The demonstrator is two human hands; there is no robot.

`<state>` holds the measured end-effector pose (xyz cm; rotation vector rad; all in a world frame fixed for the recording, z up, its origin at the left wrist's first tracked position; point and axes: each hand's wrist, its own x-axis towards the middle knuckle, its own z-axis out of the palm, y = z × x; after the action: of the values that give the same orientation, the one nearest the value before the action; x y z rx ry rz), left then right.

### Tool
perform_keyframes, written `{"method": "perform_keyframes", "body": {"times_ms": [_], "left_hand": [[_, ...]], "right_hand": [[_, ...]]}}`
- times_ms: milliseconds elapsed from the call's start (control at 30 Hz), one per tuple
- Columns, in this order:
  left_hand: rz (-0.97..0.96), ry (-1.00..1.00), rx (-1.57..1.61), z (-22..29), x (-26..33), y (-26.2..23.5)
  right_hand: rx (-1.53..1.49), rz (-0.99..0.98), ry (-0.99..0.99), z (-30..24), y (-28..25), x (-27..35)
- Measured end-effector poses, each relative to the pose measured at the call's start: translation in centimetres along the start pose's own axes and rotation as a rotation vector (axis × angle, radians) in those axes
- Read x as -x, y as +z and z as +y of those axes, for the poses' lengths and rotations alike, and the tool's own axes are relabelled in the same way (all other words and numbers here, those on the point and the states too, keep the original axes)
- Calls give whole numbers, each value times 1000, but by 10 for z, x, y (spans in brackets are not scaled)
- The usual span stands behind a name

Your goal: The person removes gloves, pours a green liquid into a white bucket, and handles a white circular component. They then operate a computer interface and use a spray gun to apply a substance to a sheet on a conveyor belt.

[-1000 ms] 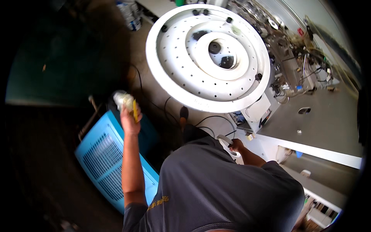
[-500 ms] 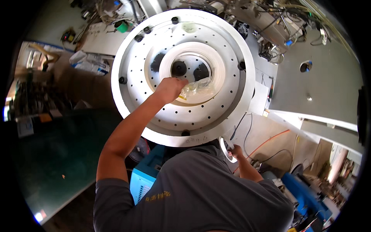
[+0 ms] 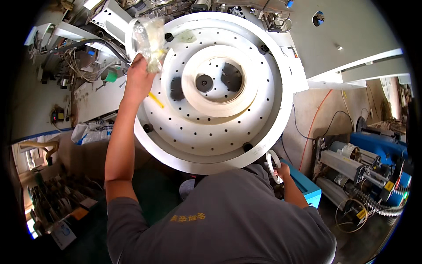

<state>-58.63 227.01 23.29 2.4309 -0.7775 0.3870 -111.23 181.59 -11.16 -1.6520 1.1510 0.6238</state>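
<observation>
My left hand (image 3: 140,78) is closed around a crumpled clear plastic bag (image 3: 150,37), held up over the far left rim of a large round white metal tray (image 3: 211,160). A thin yellow strip (image 3: 156,100) shows just below that hand; whether it is attached to the bag I cannot tell. Inside the tray, a wide coil of off-white band (image 3: 191,94) lies on the perforated floor, around a black round knob (image 3: 204,82). At the tray's near right edge, my right hand (image 3: 282,170) grips a white ring (image 3: 271,162), its fingers partly hidden.
Several black knobs (image 3: 147,128) sit along the tray's inner wall. A bench with cables and a green cup (image 3: 109,76) stands at the left. A grey panel (image 3: 338,39) is at the far right. A blue box (image 3: 307,187) and machine parts (image 3: 347,163) stand at the right.
My left hand has carried the plastic bag from the coil to the tray's far left rim. The view has turned leftward. My right hand still holds the white ring.
</observation>
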Motion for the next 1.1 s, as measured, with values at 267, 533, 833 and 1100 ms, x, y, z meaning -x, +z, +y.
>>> {"method": "perform_keyframes", "body": {"times_ms": [267, 533, 833, 1100], "left_hand": [[-159, -59, -42, -75, -55, 68], [-341, -113, -346, -96, -100, 188], [-330, -132, -295, -72, -106, 167], [-971, 406, -220, 10, -22, 84]], "right_hand": [[-163, -42, 67, -8, 88, 81], [-211, -121, 84, 22, 145, 64], [-316, -14, 182, 7, 142, 54], [-310, -96, 187, -4, 142, 23]]}}
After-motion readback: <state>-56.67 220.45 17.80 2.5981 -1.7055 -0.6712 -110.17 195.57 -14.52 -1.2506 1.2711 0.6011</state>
